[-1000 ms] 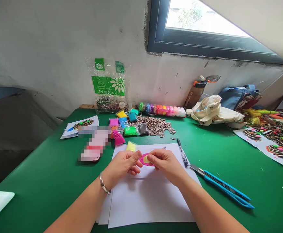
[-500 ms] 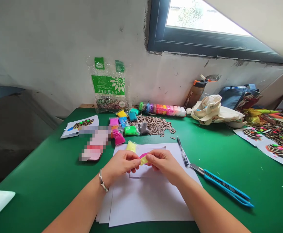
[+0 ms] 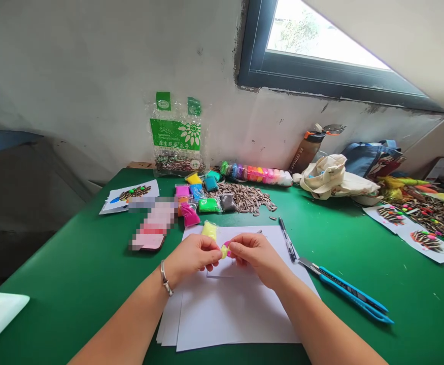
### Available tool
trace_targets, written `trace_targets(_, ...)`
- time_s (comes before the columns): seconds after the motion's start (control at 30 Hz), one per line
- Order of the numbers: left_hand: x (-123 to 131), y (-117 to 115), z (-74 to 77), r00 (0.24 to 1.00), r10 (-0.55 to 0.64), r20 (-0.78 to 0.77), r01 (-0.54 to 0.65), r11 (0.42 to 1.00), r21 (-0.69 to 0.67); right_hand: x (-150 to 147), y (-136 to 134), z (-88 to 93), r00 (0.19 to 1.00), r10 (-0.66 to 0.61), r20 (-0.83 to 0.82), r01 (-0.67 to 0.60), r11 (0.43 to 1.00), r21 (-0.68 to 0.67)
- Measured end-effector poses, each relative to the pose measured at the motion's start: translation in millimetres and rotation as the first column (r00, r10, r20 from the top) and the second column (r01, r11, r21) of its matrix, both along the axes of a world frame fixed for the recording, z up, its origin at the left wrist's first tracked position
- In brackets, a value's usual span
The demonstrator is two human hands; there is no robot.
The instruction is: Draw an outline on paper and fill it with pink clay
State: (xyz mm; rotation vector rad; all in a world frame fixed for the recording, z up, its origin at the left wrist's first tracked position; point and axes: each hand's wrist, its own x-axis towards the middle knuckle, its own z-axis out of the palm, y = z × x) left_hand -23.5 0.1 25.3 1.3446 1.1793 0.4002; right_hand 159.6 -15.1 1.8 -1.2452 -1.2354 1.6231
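Note:
My left hand point(image 3: 194, 257) and my right hand point(image 3: 252, 253) meet above a stack of white paper point(image 3: 233, 309). Both pinch a small lump of pink and yellow clay point(image 3: 225, 249) between their fingertips. A silver bracelet point(image 3: 165, 278) sits on my left wrist. A packet of yellow clay point(image 3: 209, 230) lies on the paper just beyond my left hand. A smaller white card point(image 3: 229, 267) lies under the hands.
Several coloured clay packets point(image 3: 199, 195), a heap of sunflower seeds point(image 3: 244, 196) and a seed bag point(image 3: 177, 137) stand at the back of the green table point(image 3: 73, 274). A black pen point(image 3: 287, 244) and blue utility knives point(image 3: 353, 295) lie to the right. A phone point(image 3: 149, 235) lies left.
The pink clay, spread flat a second ago, is now folded up with the yellow into a small lump between my fingertips. The camera has shifted slightly.

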Motion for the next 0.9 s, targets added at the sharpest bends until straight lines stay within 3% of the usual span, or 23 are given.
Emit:
trace_targets(0.47, -4.4, -2.7, 6.5, 0.991, -0.040, 0.126, 0.047, 0.997, -0.053, -12.8, 5.6, 11.9, 0.980, 0.011, 0.198, -0.015, 1.000, 0.018)
trace_targets(0.77, -6.2, -2.1, 4.9, 0.987, -0.032, 0.158, 0.040, 0.998, -0.044, -13.1, 3.6, 12.8, 0.993, 0.037, 0.114, -0.036, 0.999, -0.012)
trace_targets(0.9, -6.4, -1.5, 4.5, 0.986, -0.036, 0.160, 0.043, 0.998, -0.041, -14.0, 4.5, 18.9, 0.983, 0.064, 0.170, -0.062, 0.998, -0.018)
